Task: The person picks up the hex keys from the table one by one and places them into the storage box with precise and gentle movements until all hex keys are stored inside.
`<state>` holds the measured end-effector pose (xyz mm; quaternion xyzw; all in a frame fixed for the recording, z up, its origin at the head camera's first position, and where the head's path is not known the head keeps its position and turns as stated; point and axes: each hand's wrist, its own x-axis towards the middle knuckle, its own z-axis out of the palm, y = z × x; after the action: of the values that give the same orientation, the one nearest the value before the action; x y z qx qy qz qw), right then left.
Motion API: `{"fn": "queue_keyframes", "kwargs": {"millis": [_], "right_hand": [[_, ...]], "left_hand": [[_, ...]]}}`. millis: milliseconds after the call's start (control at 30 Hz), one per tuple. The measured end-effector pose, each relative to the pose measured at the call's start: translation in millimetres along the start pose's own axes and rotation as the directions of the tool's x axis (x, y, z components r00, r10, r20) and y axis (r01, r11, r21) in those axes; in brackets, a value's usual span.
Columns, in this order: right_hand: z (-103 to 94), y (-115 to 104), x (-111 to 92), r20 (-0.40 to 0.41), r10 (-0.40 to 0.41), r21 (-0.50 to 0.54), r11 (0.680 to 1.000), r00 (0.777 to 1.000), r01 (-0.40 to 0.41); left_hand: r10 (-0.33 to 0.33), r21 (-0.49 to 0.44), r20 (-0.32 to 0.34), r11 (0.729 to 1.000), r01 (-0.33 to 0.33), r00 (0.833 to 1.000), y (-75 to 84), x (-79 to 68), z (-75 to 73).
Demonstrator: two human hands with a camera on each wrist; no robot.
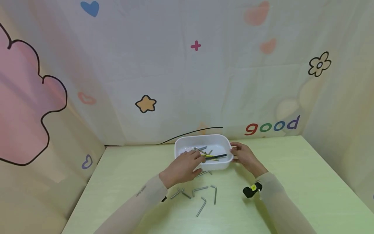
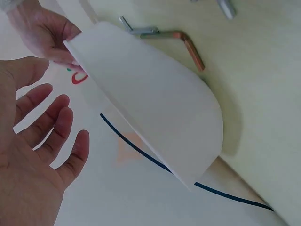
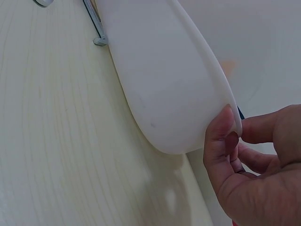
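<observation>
A white plastic bin stands at the back of the table against the curtain. My right hand pinches the bin's right end at the rim, thumb and fingers on either side of the wall in the right wrist view. My left hand hovers over the bin's front left part, its fingers loosely bent and holding nothing in the left wrist view. Inside the bin lie several thin rods, among them a black one and silver ones; my left hand hides part of them.
Several silver L-shaped hex keys lie scattered on the pale table in front of the bin. A copper-coloured hex key lies close beside the bin. A printed curtain rises behind and at both sides.
</observation>
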<state>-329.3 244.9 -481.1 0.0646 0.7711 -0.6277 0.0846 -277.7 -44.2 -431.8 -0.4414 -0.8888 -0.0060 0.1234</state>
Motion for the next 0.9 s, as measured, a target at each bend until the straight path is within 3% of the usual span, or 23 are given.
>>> {"fn": "queue_keyframes", "kwargs": {"millis": [300,600,900], "right_hand": [[0.7,0,-2,-0.003,-0.001,0.005,1.0,1.0,0.001],[0.5,-1,-4,-0.001,-0.021,0.0,1.0,1.0,0.021],[0.0,-1,-4,0.002,-0.021,0.003,1.0,1.0,0.021]], "left_hand": [[0.102,0.06,-0.028,0.993,-0.1,0.994,20.6,-17.6,9.9],[0.159,0.061,0.077,0.984,-0.164,0.984,39.1,-36.2,24.2],[0.194,0.1,0.143,0.973,-0.209,0.97,47.1,-44.5,37.3]]}}
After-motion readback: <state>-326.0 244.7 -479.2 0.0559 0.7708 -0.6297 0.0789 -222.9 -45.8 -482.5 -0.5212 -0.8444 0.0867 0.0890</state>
